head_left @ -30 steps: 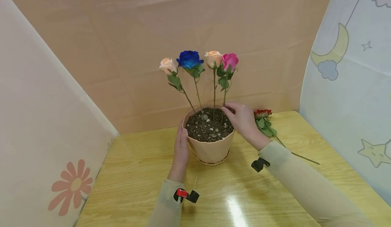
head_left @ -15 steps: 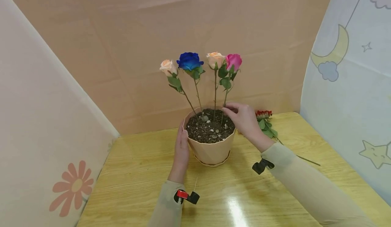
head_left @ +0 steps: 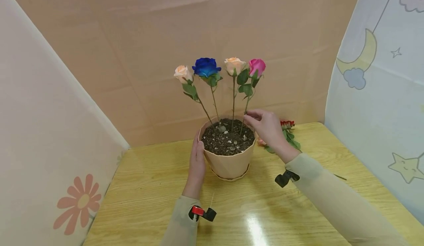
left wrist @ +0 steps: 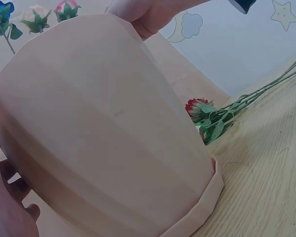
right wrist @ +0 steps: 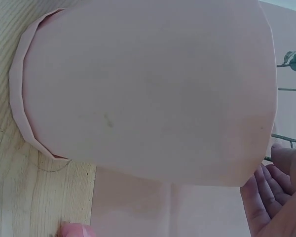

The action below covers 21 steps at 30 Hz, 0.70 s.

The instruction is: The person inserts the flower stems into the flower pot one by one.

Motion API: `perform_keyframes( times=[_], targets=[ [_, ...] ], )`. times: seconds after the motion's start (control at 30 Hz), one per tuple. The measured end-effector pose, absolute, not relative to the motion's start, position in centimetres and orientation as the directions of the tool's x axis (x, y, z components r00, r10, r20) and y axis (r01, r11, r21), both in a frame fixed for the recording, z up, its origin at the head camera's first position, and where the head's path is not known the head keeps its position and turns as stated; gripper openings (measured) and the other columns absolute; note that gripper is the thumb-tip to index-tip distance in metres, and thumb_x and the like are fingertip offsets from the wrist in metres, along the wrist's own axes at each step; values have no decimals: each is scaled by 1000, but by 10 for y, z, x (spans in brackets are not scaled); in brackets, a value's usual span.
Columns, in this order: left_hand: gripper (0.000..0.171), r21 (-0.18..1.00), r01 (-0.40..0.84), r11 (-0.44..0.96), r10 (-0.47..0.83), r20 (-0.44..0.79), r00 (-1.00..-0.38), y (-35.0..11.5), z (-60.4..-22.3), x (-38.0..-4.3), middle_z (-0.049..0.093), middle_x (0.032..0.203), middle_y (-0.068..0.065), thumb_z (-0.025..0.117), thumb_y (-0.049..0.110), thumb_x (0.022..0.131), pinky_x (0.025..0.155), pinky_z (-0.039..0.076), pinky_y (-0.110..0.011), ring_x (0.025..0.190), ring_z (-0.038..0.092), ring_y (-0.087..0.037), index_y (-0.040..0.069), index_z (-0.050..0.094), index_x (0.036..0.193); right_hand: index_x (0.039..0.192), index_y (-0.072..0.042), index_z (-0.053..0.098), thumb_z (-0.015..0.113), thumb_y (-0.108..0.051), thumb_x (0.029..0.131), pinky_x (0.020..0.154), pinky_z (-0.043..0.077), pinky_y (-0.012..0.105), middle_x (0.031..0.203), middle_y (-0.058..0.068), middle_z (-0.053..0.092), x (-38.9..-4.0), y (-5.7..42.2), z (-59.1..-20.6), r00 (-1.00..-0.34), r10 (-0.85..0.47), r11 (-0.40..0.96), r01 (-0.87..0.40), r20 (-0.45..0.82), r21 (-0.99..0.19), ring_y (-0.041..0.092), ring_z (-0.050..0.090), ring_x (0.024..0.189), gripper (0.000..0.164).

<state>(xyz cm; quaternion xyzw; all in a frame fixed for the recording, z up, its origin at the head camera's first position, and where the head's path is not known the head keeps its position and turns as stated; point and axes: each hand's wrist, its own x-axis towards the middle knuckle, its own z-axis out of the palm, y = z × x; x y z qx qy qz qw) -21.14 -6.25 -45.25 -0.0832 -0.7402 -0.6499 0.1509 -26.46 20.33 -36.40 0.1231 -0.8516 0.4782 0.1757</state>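
Left hand [head_left: 197, 161], fingers extended, seemingly steadies the pot [head_left: 228, 164] near the tabletop [head_left: 149, 179] back edge while right hand [head_left: 267, 127] pinches pink rose [head_left: 257, 67] stem.

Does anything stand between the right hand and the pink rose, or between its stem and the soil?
Nothing visible: the right hand pinches the pink rose by its stem, which runs clear to the soil; a peach rose stands left of it.

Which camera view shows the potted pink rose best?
The head view: the pink rose shows bloom, leaves and stem. The left wrist view has only its top; the right wrist view shows stems, not its bloom.
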Motion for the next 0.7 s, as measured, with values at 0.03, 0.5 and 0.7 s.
perform_keyframes(
  times=[0.03,0.5,0.7],
  targets=[
    [59,939,315,138,-75,327,-942,-62,-453,-211,24,182,-6,31,42,122,132,16,-62,167,19,-33,21,27,177,132,-3,80,76,-28,108,78,62,41,110,11,83,-265,204,-364,-910,-42,512,-374,412,-773,26,80,95,35],
    [58,939,321,125,-71,331,-941,-63,-456,-213,23,182,-6,32,41,122,133,15,-62,167,18,-32,21,28,177,126,-3,81,73,-28,110,77,61,33,107,11,83,-272,202,-359,-930,-38,496,-335,366,-801,29,79,96,31],
    [58,937,326,124,-64,335,-940,-63,-455,-213,22,182,-8,31,41,122,133,15,-63,168,17,-32,21,27,177,115,-7,83,73,-20,109,74,59,44,104,9,82,-268,199,-357,-836,-59,568,-477,545,-671,25,76,89,17]
  ],
)
